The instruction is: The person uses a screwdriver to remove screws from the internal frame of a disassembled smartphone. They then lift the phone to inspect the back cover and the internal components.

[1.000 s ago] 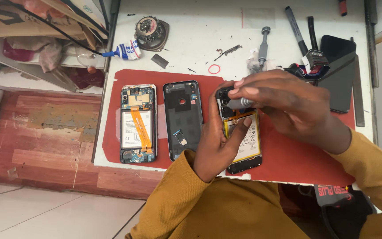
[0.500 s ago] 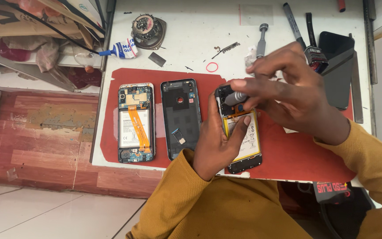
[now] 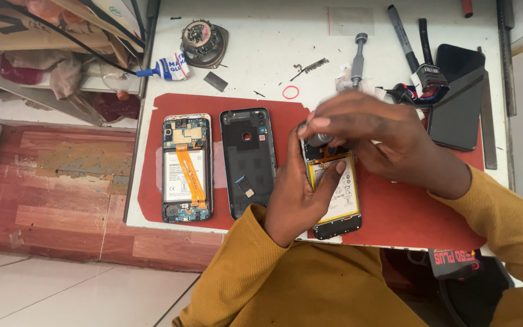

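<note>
Opened phone (image 3: 336,195) under both hands' fingers (image 3: 334,172)

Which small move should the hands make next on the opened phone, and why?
Probably keep the left hand bracing the opened phone while the right hand works the small grey tool at its top end. The tool tip is hidden, and the phone lies loose on the red mat.

On mat (image 3: 394,212), L to R: opened phone (image 3: 187,168), back cover (image 3: 248,161), held phone (image 3: 336,194).
</note>
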